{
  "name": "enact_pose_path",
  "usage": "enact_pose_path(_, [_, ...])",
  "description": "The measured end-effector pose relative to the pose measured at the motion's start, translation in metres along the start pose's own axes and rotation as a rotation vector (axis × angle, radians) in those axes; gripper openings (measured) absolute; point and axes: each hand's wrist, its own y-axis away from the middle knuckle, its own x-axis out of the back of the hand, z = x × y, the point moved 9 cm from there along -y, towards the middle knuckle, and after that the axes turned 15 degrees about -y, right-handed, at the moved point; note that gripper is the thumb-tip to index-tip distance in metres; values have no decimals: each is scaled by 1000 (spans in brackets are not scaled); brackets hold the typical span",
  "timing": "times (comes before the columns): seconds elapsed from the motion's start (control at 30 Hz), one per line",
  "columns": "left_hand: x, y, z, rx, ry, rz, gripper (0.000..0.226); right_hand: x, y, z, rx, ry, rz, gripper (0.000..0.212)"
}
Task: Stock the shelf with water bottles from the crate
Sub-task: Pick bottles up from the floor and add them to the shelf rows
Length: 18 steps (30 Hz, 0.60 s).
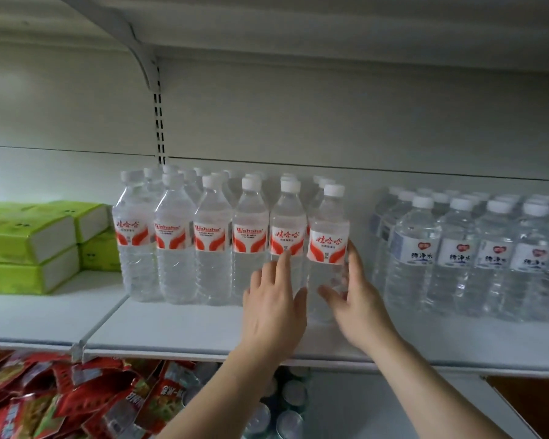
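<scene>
Right hand [354, 307] is wrapping its fingers around the last red-label water bottle [327, 245] at the row's right end, while the left hand [274, 307], fingers straight, is touching the neighbouring bottle [287, 229]. Both bottles are standing upright on the white shelf [178, 331].

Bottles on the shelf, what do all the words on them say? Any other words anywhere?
"娃哈哈": red-and-white label of the clear plastic water bottle that the right hand grips; also on two others in that front row.
"Wahaha": red-and-white labels of three middle front-row bottles.
"纯净水": white labels of the wrapped clear bottles to the right.
Small print under these names: too blurred.
Red snack packets below, green tissue packs: print unreadable.
</scene>
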Motion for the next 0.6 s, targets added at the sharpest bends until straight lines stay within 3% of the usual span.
enact_pose_path(0.23, [-10,7,-3,-96,39,14,79,-8,-5,15,-39,263,58,85])
enact_pose_path(0.47, [-8,18,-11,-116,220,-6,72,-12,-1,25,-101,426,56,82])
enact_pose_path(0.6, [11,35,-25,-37,359,78,51,-7,24,-5,133,460,297,66])
